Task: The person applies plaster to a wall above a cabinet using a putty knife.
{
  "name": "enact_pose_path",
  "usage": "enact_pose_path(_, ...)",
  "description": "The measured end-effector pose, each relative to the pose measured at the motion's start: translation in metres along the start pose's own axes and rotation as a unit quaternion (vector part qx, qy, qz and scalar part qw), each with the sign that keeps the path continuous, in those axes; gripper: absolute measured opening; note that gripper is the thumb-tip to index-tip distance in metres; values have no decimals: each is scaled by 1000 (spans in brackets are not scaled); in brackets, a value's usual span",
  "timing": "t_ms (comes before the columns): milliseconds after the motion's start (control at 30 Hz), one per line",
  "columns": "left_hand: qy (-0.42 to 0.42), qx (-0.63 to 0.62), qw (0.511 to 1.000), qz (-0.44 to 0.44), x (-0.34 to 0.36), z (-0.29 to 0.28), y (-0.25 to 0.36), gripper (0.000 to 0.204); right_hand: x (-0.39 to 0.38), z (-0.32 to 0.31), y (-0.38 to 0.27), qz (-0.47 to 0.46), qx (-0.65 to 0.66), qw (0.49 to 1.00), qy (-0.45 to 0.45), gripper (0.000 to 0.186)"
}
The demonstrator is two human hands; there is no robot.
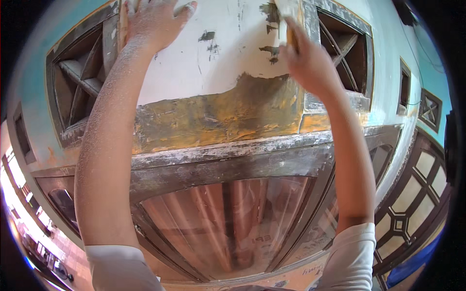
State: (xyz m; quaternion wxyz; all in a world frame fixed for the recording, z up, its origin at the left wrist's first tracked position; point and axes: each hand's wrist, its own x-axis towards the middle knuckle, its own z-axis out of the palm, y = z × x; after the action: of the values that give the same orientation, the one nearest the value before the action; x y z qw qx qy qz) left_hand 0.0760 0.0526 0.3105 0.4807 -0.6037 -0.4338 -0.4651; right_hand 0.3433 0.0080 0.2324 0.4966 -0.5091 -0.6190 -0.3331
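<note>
My left hand (158,24), dusted with white powder, rests on the white wall panel (218,58) at the top. Its thumb stands apart and its fingertips run off the upper edge. My right hand (308,60), slightly blurred, is closed around a scraper (292,39) with a yellowish-brown handle. The index finger stretches along the scraper, whose upper end is blurred against the panel's right edge. Dark bare patches (270,51) show in the white coat beside that hand. Below runs a rough brown and ochre band (218,116) where the white layer stops.
Square wooden vents with crossed bars flank the panel, one at left (80,80) and one at right (343,51). Under the band sits a worn wooden frame (233,154) with an arched glass pane (223,218). A panelled door (412,194) stands far right.
</note>
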Motion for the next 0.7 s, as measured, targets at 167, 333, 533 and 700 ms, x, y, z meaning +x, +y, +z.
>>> enact_pose_path(167, -18, -2, 1000, -12, 4, 1, -9, 63, -29, 22, -40, -13, -59, 996, -70, 67)
enact_pose_path(333, -13, -28, 1000, -4, 5, 2, -5, 62, 30, 11, -26, -65, -60, 996, 23, 61)
enact_pose_path(533, 13, -41, 999, -1, 0, 11, -18, 58, -2, 12, -52, -32, -106, 992, -53, 65)
enact_pose_path(700, 3, -24, 1000, -11, 0, 6, -16, 58, 18, 3, -49, -19, -153, 984, -87, 68)
